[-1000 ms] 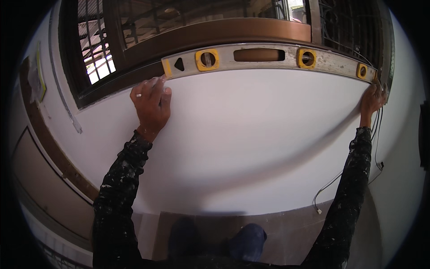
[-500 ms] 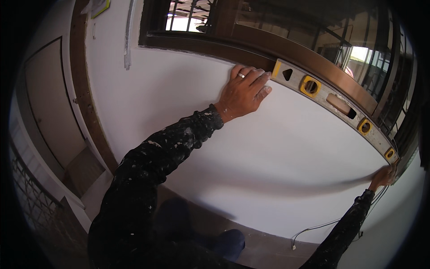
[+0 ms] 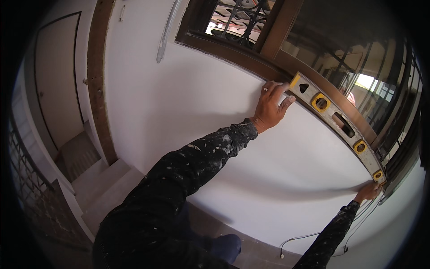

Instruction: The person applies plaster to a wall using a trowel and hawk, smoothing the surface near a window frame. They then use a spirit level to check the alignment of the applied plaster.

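A long spirit level [image 3: 331, 113], silver-grey with yellow end and yellow-ringed vials, lies along the lower edge of the brown window frame [image 3: 252, 57]. My left hand [image 3: 271, 106], a ring on one finger, rests at the ledge beside the level's left end. Its fingers reach over the wall's top edge, thumb apart, with the fingertips close to the yellow end; whether they touch it I cannot tell. At the far right, my right hand [image 3: 369, 191] is closed round the level's other end, its fingers partly hidden. Both black sleeves are spattered with white paint.
Below the window stands a smooth white wall [image 3: 188, 103]. Loose cables [image 3: 304, 236] hang by my right forearm down towards the floor. A door [image 3: 56, 80], a brown wooden post [image 3: 97, 85] and light-coloured steps [image 3: 105, 193] are on the left. Metal grilles show through the glass.
My view has turned, so wall and window sit differently in the picture. Both hands stay at the same ends of the level, with the left fingers slightly more bent.
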A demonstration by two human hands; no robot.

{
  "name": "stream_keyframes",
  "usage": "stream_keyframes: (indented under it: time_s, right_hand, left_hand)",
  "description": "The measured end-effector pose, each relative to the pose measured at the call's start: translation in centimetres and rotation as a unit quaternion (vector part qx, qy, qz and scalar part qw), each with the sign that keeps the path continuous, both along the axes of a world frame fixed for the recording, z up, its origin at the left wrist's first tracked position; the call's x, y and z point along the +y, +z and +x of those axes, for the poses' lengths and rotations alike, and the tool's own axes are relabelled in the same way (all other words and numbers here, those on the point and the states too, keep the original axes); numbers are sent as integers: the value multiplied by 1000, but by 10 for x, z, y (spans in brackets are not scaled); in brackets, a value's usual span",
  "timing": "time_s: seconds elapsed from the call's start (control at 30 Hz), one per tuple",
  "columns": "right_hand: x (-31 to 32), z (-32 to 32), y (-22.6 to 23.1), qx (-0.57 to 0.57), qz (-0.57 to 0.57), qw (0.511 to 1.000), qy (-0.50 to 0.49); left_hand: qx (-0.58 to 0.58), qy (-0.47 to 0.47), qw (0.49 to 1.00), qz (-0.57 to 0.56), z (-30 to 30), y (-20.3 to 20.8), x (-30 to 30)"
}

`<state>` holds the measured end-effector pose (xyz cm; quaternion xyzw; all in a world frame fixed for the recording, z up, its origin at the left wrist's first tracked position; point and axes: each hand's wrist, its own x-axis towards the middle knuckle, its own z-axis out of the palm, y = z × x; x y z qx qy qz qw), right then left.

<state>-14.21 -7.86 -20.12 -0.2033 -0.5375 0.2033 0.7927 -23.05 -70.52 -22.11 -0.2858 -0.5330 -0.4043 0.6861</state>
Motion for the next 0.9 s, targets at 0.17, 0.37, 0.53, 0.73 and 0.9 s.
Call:
stream_keyframes:
  time_s: [0.17, 0.37, 0.53, 0.73, 0.9]
  right_hand:
    - [-48, 0, 5, 11, 54, 995, 78]
    - [-180, -23, 3, 61, 92, 980, 167]
    - [-292, -42, -4, 62, 138, 963, 224]
    - [-351, -46, -7, 8, 155, 977, 149]
    - [-360, -43, -7, -31, 178, 975, 131]
  left_hand:
    - [-7, -164, 981, 108, 7, 7, 8]
    - [-83, 15, 975, 206, 9, 1, -88]
    - [-132, 128, 942, 282, -3, 0, -190]
    - [-200, 146, 910, 332, -14, 10, -244]
    - [-277, 208, 871, 348, -28, 4, -251]
